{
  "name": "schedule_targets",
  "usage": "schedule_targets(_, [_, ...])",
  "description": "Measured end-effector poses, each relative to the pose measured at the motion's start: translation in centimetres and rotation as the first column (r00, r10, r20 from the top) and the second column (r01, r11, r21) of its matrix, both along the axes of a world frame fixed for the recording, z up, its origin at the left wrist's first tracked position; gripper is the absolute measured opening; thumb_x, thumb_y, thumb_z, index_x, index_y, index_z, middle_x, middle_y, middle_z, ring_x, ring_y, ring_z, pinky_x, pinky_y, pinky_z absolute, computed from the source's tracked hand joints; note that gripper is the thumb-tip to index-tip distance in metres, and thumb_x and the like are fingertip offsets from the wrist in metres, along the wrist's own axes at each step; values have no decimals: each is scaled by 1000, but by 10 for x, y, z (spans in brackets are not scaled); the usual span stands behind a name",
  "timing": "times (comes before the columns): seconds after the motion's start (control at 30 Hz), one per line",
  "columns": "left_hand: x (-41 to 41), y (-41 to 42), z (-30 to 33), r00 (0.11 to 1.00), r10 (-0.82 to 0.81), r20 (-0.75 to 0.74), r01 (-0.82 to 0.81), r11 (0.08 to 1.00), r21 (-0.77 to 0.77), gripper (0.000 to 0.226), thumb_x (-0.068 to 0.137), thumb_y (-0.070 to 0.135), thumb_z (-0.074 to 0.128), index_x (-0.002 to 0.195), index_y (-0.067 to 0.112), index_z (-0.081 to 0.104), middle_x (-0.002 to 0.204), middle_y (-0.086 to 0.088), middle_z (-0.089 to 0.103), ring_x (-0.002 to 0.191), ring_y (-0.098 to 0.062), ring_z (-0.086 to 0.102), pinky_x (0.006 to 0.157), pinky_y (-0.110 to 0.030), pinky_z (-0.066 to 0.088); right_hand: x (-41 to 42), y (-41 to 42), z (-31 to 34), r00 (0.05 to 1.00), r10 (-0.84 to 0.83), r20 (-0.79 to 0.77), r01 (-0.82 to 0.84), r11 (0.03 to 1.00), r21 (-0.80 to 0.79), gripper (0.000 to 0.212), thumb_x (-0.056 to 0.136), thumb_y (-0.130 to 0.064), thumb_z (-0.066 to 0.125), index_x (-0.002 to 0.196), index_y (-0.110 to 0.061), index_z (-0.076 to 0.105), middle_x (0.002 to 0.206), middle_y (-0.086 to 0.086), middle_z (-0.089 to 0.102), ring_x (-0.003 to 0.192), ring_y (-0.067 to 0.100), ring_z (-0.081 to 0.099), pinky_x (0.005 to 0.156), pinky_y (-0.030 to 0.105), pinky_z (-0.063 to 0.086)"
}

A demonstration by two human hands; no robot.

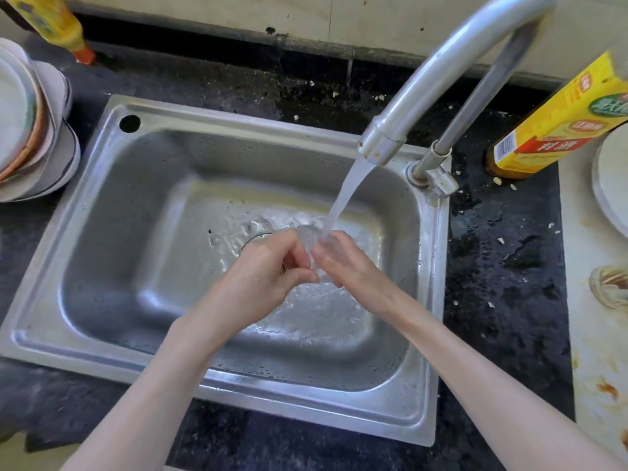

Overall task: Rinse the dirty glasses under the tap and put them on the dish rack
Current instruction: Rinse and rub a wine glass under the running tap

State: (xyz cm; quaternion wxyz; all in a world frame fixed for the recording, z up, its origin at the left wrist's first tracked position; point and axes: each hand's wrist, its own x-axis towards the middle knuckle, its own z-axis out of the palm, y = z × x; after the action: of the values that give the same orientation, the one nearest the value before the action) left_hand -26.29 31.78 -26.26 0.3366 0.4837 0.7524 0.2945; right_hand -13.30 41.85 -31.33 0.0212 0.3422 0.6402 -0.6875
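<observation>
A small clear glass [310,240] is held over the middle of the steel sink [112,212], right under the running stream of the tap [384,144]. My left hand [268,270] grips the glass from the left with curled fingers. From the right, my right hand [343,260] holds it with the fingers wrapped behind it. Water runs over the glass and both hands, and much of the glass is hidden by the fingers. A dirty glass [610,287] with brown residue stands on the counter at the right edge.
A stack of white bowls and plates [30,130] sits left of the sink. Two yellow bottles stand at the back, one at the top left [57,25] and one at the right [557,120]. A white plate [611,178] lies at the far right. The dark counter is wet and speckled with crumbs.
</observation>
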Motion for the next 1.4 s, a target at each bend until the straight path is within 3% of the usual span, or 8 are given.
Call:
schedule_targets(0.27, [-2, -2, -4, 951, -298, -75, 292, 953, -86, 8, 77, 21, 70, 78, 29, 68, 80, 8, 61, 79, -12, 58, 78, -35, 47, -3, 5, 2, 993, 116, 24, -108, 969, -221, 88, 87, -73, 8, 90, -1, 57, 51, 6, 40, 42, 13, 26, 40, 20, 16])
schedule_targets(0.5, [-7, 5, 1, 972, -134, -192, 151, 986, 75, 34, 73, 56, 64, 62, 30, 46, 63, 16, 50, 65, -1, 48, 62, -18, 36, -1, -6, 11, 995, -59, -83, 53, 996, -74, 42, 85, -54, 33, 101, -20, 53, 70, -18, 46, 51, -7, 46, 53, 12, 34])
schedule_targets(0.7, [-11, -1, 5, 909, -389, -152, 376, 920, -106, 11, 79, 21, 71, 84, 30, 70, 89, 16, 62, 86, -4, 57, 79, -23, 42, -4, 4, 14, 997, 72, 2, -67, 945, -321, 76, 92, -61, 2, 52, -35, 61, 40, -8, 29, 36, 7, 18, 41, 22, 11])
schedule_targets(0.87, [-9, 5, 3, 963, -196, -185, 212, 975, 71, 23, 65, 36, 78, 62, 28, 57, 61, 21, 48, 75, 10, 44, 74, -4, 28, 0, 4, 3, 996, 29, -81, -48, 967, -250, 78, 90, -67, 11, 80, -5, 58, 52, 1, 45, 46, 14, 28, 47, 28, 20])
schedule_targets(0.93, [-9, 3, -6, 975, -91, -201, 122, 982, 145, 29, 63, 50, 71, 64, 33, 48, 62, 21, 48, 75, 9, 44, 74, -8, 29, 1, 0, 1, 998, -3, -68, -8, 987, -159, 64, 91, -64, 18, 89, -16, 62, 61, -3, 53, 50, 8, 36, 50, 21, 27])
schedule_targets(1.1, [-4, -3, -33, 990, 127, 64, -138, 968, 210, 19, 75, 52, 55, 73, 34, 47, 83, 12, 49, 86, 0, 46, 79, -12, 36, 3, -9, 3, 995, -95, -30, 52, 747, -663, 70, 86, -71, 11, 105, -22, 57, 51, -7, 38, 40, 4, 26, 47, 21, 17])
schedule_targets(1.23, [12, -1, -34, 774, 244, 584, -309, 951, 12, 33, 83, 46, 61, 89, 17, 46, 82, 4, 58, 67, -2, 54, 61, -16, 46, -5, -8, 6, 992, -92, 85, 121, 531, -839, 85, 82, -80, 10, 84, -8, 55, 42, -5, 30, 30, 5, 23, 36, 17, 21])
schedule_targets(1.4, [23, 15, -36, 672, 353, 651, -418, 907, -61, 16, 93, 27, 47, 92, 13, 39, 60, 8, 60, 51, -5, 51, 50, -16, 42, -1, -6, 12, 989, -118, 92, 147, 645, -750, 85, 89, -69, 2, 94, -13, 66, 46, -2, 37, 38, 10, 34, 44, 22, 31])
